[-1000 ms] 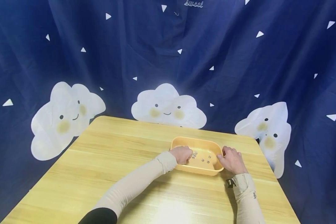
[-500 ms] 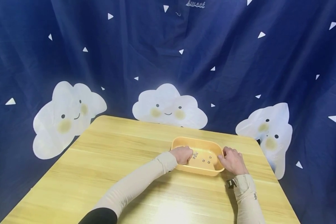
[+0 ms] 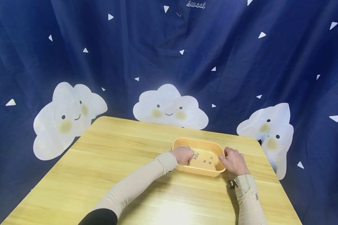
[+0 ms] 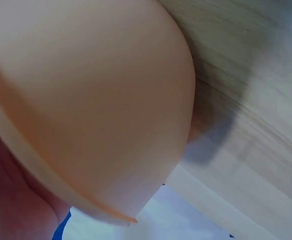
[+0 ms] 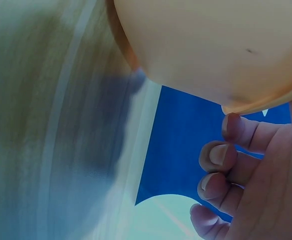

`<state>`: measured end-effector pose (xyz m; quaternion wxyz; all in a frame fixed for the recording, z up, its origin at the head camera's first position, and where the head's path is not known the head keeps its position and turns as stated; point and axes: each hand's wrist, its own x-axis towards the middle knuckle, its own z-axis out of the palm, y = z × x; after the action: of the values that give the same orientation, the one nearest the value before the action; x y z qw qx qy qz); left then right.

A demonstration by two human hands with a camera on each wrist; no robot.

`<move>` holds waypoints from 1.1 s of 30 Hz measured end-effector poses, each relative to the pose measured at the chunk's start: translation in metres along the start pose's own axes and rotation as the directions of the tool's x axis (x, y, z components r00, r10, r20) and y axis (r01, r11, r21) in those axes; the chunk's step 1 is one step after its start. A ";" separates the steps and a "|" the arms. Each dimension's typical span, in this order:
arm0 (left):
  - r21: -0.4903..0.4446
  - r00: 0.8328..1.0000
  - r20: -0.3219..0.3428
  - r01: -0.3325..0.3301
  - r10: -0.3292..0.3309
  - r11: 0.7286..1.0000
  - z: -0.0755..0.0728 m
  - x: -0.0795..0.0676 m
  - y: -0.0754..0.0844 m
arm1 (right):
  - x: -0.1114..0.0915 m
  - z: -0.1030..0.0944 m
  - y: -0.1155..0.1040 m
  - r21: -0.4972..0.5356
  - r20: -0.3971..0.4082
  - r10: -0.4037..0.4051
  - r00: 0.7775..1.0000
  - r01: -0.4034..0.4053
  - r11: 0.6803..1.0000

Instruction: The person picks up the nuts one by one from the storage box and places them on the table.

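Orange, probably light and stiff, the tray [image 3: 197, 171] suits the rim pinch of the right hand [image 3: 235, 161]; I cannot tell what is in the left hand [image 3: 182, 155].

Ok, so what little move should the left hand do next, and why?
Perhaps the left hand should pinch one of the small shiny pieces right beside it. They lie on the floor of the yellow tray, and the right hand grips the tray's other end, which probably helps steady it. I can't see whether the left hand already holds one.
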<state>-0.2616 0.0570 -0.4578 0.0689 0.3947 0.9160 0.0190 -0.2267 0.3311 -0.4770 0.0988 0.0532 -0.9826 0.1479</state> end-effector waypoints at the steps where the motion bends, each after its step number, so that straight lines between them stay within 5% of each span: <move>1: -0.003 1.000 0.002 -0.004 0.004 1.000 -0.001 -0.001 -0.001 | 0.000 0.000 0.000 0.000 0.000 -0.001 1.000 0.001 1.000; 33: -0.130 0.998 0.009 -0.065 0.066 0.989 -0.011 -0.018 -0.024 | -0.001 -0.006 0.005 -0.007 0.024 -0.009 1.000 0.009 1.000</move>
<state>-0.2684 0.0276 -0.4473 0.0997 0.4194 0.8989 0.0782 -0.2254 0.3377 -0.4727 0.0881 0.0591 -0.9840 0.1433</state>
